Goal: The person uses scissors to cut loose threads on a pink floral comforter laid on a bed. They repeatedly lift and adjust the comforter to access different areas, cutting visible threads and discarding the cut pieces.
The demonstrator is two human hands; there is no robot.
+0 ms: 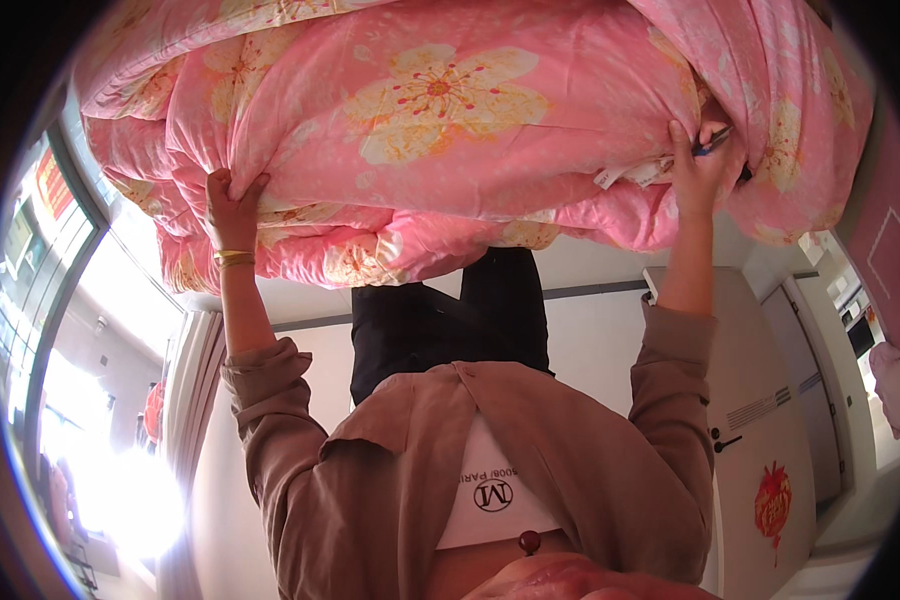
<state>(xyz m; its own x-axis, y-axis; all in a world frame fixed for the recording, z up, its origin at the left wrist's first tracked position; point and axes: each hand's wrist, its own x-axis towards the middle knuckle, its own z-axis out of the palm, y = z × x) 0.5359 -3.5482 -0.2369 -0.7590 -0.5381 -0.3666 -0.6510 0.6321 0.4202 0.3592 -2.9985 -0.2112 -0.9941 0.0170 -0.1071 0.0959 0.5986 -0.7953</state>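
A pink quilt with a floral print (435,135) hangs in folds across the upper part of the view. At its left side my left hand (234,206) grips the fabric, a yellow bangle on the wrist. On the right my right hand (696,169) pinches the quilt's edge. A small dark and blue object (711,142) lies at its fingers; its kind is not clear. Just left of that hand, white fabric labels with writing (634,175) stick out of the quilt. Some fingers of my right hand are hidden by the folds.
A white door with a black handle (727,442) and a red hanging ornament (773,501) stands behind at the right. A pale curtain (191,390) hangs at the left beside a bright window. A pink surface (881,225) shows at the far right.
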